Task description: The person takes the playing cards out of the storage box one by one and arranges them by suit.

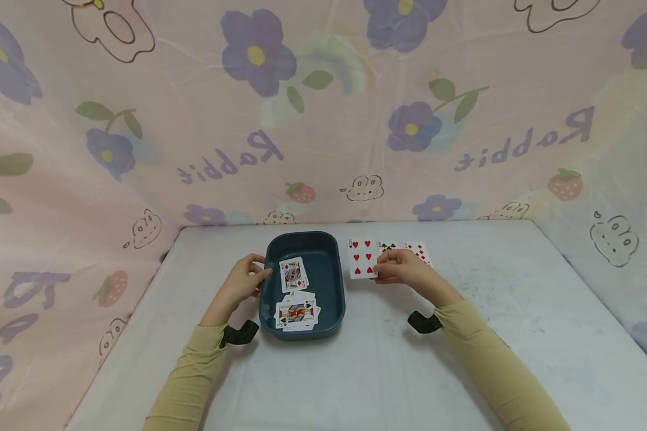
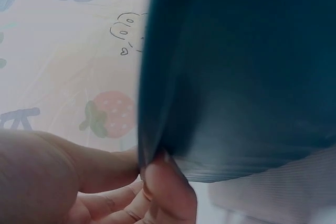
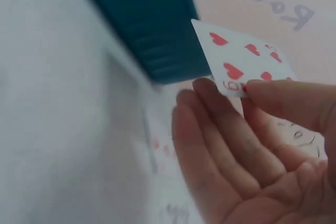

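My left hand holds the left wall of a dark blue rectangular tray, thumb and fingers pinching its rim in the left wrist view. Inside the tray, a small pile of playing cards topped by a diamond face card lies near the middle. A looser pile with a spade face card on top is at the near end. To the right of the tray, my right hand pinches a six of hearts by one corner between thumb and finger, face visible, raised above the table.
Behind the right hand, a club card and a diamond card lie face up side by side on the white table, partly covered by the hand. A patterned cloth hangs behind the table and along its sides.
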A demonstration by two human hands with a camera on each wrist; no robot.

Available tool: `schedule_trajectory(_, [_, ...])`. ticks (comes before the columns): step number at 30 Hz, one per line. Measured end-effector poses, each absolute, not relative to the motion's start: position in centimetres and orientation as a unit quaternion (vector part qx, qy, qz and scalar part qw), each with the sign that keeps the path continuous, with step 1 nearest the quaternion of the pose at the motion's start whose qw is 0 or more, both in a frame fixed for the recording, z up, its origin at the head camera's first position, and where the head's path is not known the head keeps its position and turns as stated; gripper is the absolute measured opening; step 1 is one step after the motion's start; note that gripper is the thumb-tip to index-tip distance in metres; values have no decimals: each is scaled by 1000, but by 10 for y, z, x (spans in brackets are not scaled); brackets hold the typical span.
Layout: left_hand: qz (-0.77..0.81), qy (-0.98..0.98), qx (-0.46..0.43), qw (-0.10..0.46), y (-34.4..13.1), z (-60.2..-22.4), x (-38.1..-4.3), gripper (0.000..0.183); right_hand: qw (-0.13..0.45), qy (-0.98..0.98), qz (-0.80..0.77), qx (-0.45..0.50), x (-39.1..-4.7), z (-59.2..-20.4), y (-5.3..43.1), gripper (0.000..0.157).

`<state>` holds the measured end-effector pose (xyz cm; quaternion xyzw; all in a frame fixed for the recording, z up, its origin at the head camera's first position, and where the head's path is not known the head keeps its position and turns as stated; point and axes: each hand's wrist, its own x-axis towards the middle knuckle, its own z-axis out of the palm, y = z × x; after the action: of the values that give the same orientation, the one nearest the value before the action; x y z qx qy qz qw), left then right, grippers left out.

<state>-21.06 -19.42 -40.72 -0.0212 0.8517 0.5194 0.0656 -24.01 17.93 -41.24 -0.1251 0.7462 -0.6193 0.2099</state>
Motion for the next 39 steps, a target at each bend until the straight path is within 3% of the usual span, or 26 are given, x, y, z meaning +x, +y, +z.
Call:
schedule_trajectory(8, [516, 854, -22, 65, -197, -407, -212, 38, 208, 793, -564, -102, -229, -430, 202, 22])
schedule_trajectory(22, [516, 853, -28, 68, -197, -409, -214, 38, 270, 749, -603, -55, -214, -450, 196, 31])
schedule_trajectory(39, [522, 849, -33, 71, -194, -405, -212, 37, 253, 721, -645, 1, -205, -448, 192, 34])
